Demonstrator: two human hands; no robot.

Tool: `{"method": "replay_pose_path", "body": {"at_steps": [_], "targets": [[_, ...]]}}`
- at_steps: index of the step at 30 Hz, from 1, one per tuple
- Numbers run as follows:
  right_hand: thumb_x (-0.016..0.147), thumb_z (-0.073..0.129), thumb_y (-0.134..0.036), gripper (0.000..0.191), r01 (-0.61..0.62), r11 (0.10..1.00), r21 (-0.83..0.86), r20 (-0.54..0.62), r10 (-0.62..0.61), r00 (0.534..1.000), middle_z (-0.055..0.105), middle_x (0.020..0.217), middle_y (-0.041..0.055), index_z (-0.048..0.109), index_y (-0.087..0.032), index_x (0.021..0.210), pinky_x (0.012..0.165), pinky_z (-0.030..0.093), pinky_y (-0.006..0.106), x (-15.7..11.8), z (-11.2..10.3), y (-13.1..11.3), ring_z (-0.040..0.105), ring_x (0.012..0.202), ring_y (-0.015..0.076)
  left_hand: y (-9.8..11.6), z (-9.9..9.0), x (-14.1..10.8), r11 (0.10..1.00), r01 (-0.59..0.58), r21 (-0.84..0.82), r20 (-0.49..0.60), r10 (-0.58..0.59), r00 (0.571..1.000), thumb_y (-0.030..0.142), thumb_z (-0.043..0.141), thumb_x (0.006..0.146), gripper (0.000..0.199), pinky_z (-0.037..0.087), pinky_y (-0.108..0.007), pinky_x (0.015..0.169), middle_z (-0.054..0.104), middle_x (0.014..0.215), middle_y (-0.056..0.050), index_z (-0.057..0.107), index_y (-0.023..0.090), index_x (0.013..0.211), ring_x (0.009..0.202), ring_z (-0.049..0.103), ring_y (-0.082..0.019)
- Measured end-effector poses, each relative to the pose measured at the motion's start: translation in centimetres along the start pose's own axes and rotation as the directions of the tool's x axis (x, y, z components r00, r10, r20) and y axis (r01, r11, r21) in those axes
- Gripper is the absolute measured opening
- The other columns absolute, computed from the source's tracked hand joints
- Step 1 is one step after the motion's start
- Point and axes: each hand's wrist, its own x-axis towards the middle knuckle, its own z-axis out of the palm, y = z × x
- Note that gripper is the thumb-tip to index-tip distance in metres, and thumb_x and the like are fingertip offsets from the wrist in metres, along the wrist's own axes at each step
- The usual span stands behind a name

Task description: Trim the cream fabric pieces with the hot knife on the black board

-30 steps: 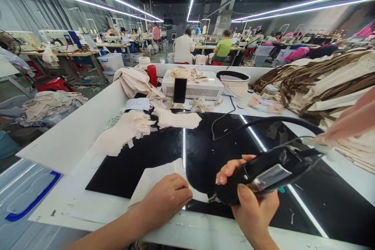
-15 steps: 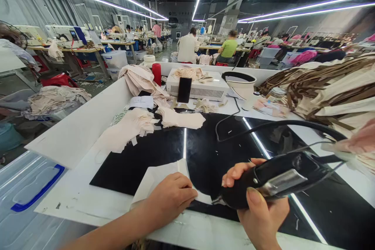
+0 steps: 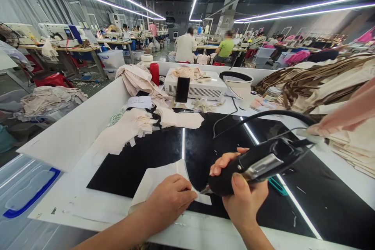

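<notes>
Clearly, the black handheld tool [image 3: 258,166] lies slantwise over the dark mat [image 3: 140,168], its long axis running from the far right down to the near left. Its narrow metal tip points left, slightly toward the person, and is close to the pale fabric piece [image 3: 155,181] near the left fingertips. The right hand [image 3: 243,191] grips the tool's rounded front end, thumb on the near side and fingers wrapped around the far side. The left hand [image 3: 172,197] rests on the fabric, fingers bent and bunched; whether they pinch it cannot be told. The fabric's narrow strip points right and toward the desk's [image 3: 205,226] near edge. A teal object [image 3: 277,186] lies right of the right hand.
</notes>
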Motion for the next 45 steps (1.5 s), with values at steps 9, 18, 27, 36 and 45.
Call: {"method": "replay_pose_path", "body": {"at_steps": [9,18,27,36,45], "targets": [[0.091,0.076,-0.034,0.036,0.007,1.0,0.003,0.023,-0.008,1.0,0.067,0.086,-0.0023,0.061,-0.028,0.123,0.06,0.057,0.031,-0.3,0.0,0.7,0.065,0.066,0.0138,0.0,0.1,0.0,1.0,-0.003,0.023,-0.005,0.003,1.0,0.013,0.059,0.103,0.013,0.053,-0.029,0.079,0.067,0.09,-0.002,0.07,0.019,0.102,0.086,0.062,-0.018],[0.091,0.077,-0.032,0.035,0.008,1.0,-0.01,-0.005,-0.008,1.0,0.068,0.084,-0.0019,0.061,-0.026,0.121,0.058,0.058,0.032,0.0,-0.5,-0.1,0.065,0.064,0.0143,0.2,0.1,0.0,1.0,0.0,0.011,-0.009,0.0,1.0,0.009,0.06,0.101,0.013,0.053,-0.029,0.079,0.067,0.09,-0.002,0.069,0.018,0.098,0.086,0.062,-0.018],[0.092,0.075,-0.031,0.033,0.014,0.999,-0.043,-0.001,-0.014,1.0,0.067,0.084,-0.002,0.061,-0.027,0.121,0.059,0.059,0.033,-0.3,-1.0,-0.3,0.065,0.064,0.0147,0.2,0.0,0.0,1.0,0.003,0.009,-0.023,-0.003,1.0,0.011,0.062,0.101,0.011,0.054,-0.03,0.08,0.068,0.091,-0.002,0.07,0.019,0.102,0.088,0.062,-0.019],[0.089,0.077,-0.035,0.036,0.024,0.999,-0.034,-0.031,-0.025,0.999,0.066,0.083,-0.0017,0.061,-0.027,0.121,0.057,0.058,0.033,0.0,-0.6,-0.7,0.063,0.063,0.0151,0.1,-0.1,0.0,1.0,0.002,0.0,-0.011,-0.002,1.0,0.013,0.058,0.103,0.014,0.054,-0.03,0.078,0.067,0.09,-0.003,0.07,0.019,0.104,0.087,0.061,-0.019],[0.092,0.073,-0.029,0.032,-0.014,0.998,-0.06,-0.016,0.013,1.0,0.067,0.084,-0.002,0.059,-0.028,0.121,0.061,0.058,0.035,-0.5,-0.8,-0.3,0.064,0.065,0.0152,0.2,-0.3,-0.1,1.0,0.013,-0.006,-0.007,-0.013,1.0,0.012,0.057,0.104,0.015,0.053,-0.03,0.079,0.066,0.091,-0.002,0.071,0.019,0.104,0.087,0.061,-0.019]]}}
